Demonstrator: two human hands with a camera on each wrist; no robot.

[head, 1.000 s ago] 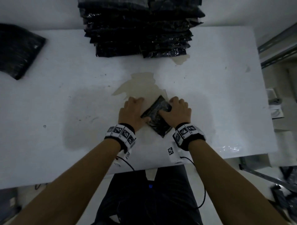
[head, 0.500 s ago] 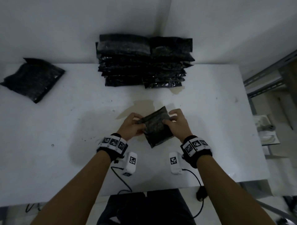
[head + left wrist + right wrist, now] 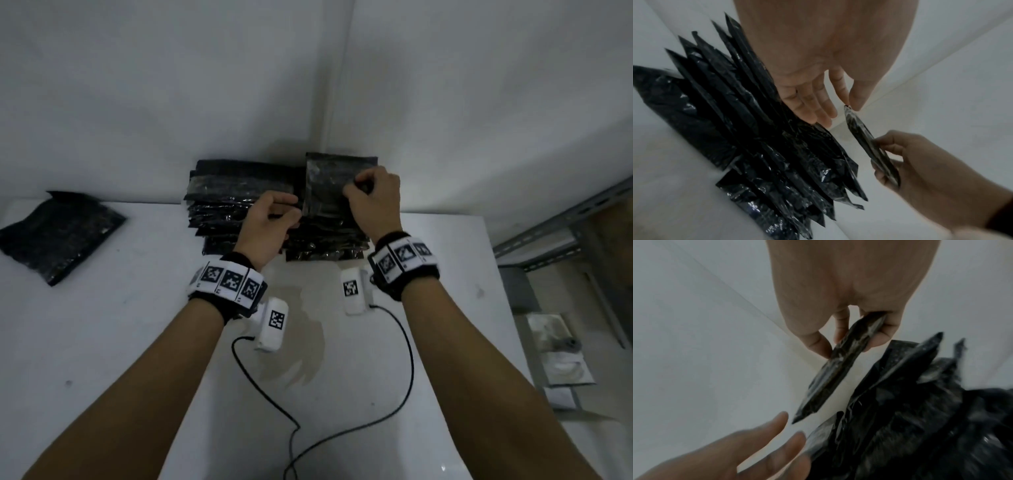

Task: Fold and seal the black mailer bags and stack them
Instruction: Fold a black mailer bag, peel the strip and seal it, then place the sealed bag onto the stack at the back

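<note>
A folded black mailer bag [image 3: 325, 188] hangs just above the right-hand pile of the stacked bags [image 3: 325, 241] by the wall. My right hand [image 3: 356, 186] pinches it at its right edge, thumb on one face and fingers on the other [image 3: 849, 344]. In the right wrist view the bag [image 3: 836, 371] shows edge-on, a gap away from the pile [image 3: 920, 402]. My left hand [image 3: 291, 209] hovers beside the bag's left edge with its fingers [image 3: 818, 110] straight and loose. Its thumb tip is at the bag's corner [image 3: 847, 110]. The left-hand pile [image 3: 236, 202] stands next to it.
A loose black bag [image 3: 61, 233] lies at the far left of the white table [image 3: 102, 342]. A brownish stain [image 3: 301, 342] marks the table's middle. The wall runs right behind the stacks. Grey metal shelving [image 3: 561, 240] stands off the table's right edge.
Both hands lifted the folded bag off the table's middle and carried it away to above the right pile. The left hand has let go; the right still holds it.
</note>
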